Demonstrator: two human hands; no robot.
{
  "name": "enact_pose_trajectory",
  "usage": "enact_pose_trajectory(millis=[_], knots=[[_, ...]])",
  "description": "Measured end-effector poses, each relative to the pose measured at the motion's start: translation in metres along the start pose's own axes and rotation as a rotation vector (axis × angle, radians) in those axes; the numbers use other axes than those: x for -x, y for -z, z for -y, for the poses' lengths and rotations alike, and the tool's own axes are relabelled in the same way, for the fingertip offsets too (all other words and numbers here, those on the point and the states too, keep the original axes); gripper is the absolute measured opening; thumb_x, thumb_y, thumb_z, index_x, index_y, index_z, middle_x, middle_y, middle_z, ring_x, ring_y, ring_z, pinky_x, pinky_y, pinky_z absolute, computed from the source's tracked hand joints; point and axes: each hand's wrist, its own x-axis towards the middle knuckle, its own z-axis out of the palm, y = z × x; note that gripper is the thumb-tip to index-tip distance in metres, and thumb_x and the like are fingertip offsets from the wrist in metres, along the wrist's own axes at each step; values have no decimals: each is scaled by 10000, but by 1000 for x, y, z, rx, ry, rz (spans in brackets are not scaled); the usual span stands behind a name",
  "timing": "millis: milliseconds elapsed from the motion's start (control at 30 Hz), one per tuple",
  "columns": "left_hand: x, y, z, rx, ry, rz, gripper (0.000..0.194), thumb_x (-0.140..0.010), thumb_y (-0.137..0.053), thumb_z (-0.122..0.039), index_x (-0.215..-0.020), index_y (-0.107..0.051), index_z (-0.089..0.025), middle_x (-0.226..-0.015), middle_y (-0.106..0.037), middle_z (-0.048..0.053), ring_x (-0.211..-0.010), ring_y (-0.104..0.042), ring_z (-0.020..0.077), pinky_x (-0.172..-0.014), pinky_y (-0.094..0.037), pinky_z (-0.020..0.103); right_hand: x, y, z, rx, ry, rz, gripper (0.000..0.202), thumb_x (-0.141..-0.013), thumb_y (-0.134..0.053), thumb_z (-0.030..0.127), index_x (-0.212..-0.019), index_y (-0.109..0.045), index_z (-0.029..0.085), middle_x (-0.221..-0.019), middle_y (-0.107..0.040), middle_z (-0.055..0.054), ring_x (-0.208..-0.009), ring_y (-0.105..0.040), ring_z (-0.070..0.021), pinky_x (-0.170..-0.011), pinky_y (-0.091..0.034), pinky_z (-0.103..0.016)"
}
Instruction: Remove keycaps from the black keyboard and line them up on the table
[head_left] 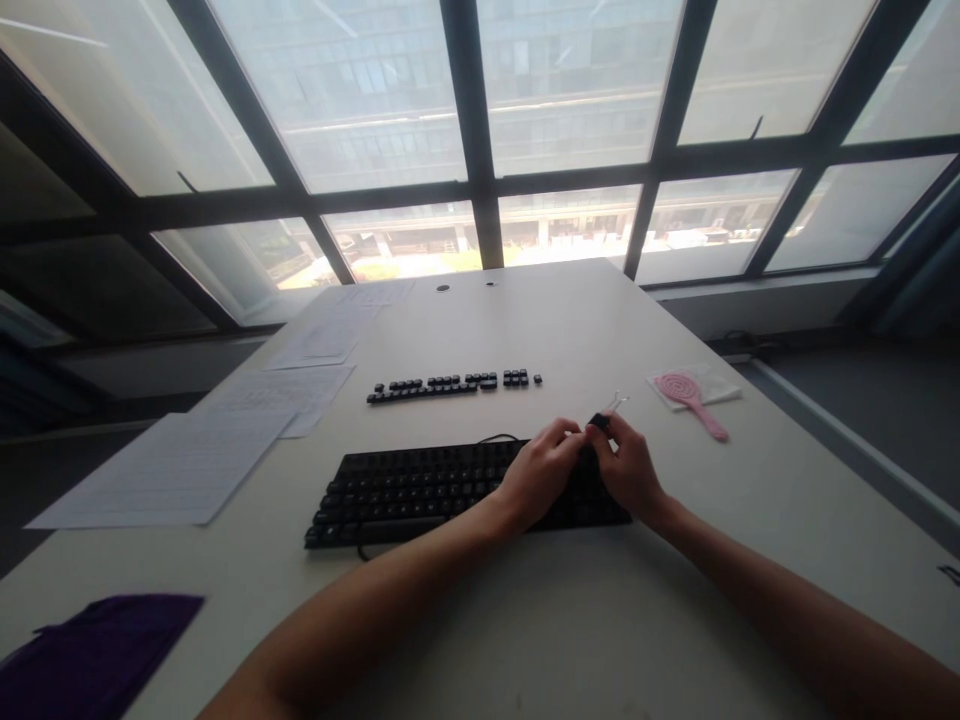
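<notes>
Above the right end of a black keyboard [420, 490], both of my hands come together. A small black piece, apparently a keycap [598, 421], sits between the fingertips. My right hand [628, 468] is closed, its thumb pressed to the black piece. From the right fingers sticks a thin wire tool, which looks like a keycap puller [618, 402]. My left hand [544, 468] has its fingers bent and pinched against the piece's left side; its exact grip is partly hidden. Both hands cover the keyboard's right part. Behind it, loose black keycaps [450, 385] lie in rows.
A pink hairbrush [694, 400] lies on a clear plastic bag [724, 387] at the right. Printed papers [172, 465] spread along the left of the white table [555, 330]. A purple cloth or pouch [105, 650] is at the front left. Windows [390, 100] stand beyond.
</notes>
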Motion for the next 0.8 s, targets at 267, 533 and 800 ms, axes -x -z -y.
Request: enact_pose_trajectory(millis=[267,533,800], knots=[[-8,15,0,284,173,-88,142,-801,-719,-152,-934,-691,-195,-955,-639,32,-810,-626,143,-737,-544,265,1,-2,4,-65,-41,14,204,-959,-501,329,-793,-532,215,-696,-603,3,-654,-558,-168,-633,-412,-276],[-80,35,64,-123,282,24,128,-769,-765,-214,-895,-740,-209,-908,-701,36,-859,-620,196,-871,-495,358,0,-2,5,-80,-31,46,225,-960,-499,313,-772,-570,213,-711,-651,-12,-679,-597,-181,-687,-434,-290],[-123,7,109,-371,440,120,155,-730,-817,-313,-870,-774,-263,-1151,-637,57,-1127,-486,293,-961,-384,449,0,0,6,-80,-26,83,202,-957,-500,281,-778,-564,212,-721,-646,-7,-685,-597,-176,-695,-429,-285]])
